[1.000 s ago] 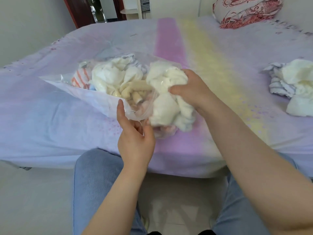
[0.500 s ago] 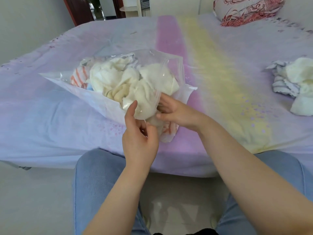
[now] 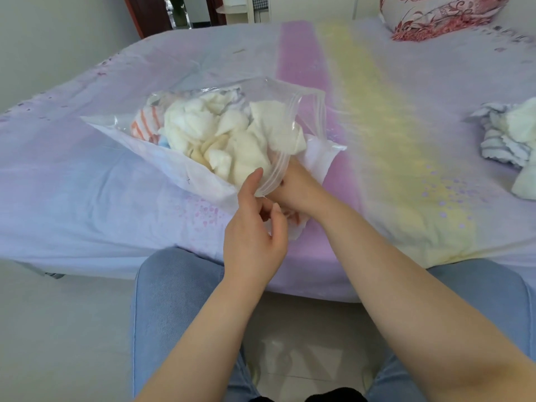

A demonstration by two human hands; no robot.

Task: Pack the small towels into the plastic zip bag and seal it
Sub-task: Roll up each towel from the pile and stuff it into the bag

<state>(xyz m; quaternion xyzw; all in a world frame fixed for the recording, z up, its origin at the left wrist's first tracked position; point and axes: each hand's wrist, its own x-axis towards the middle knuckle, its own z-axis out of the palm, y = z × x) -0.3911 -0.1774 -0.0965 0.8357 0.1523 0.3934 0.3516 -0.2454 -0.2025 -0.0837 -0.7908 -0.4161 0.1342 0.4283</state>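
A clear plastic zip bag (image 3: 290, 95) lies on the bed, stuffed with several small towels (image 3: 232, 134), mostly white, one orange-striped at its left end. The bag's mouth faces me and stands open. My left hand (image 3: 255, 224) pinches the near lip of the bag's opening between thumb and fingers. My right hand (image 3: 295, 184) reaches under the raised lip, its fingers hidden inside the mouth against the towels. A bit of orange-patterned towel (image 3: 294, 219) hangs out below the opening, between my hands.
A loose pile of towels (image 3: 510, 134), white and grey-striped, lies at the bed's right. A red-patterned pillow (image 3: 441, 15) sits at the far right. The bed's edge runs just in front of my knees (image 3: 179, 285); pale floor lies below.
My right hand pushed the white towel bundle from outside the mouth into the bag, then went in under the lip. The bag's top flap rose. My left hand kept its pinch.
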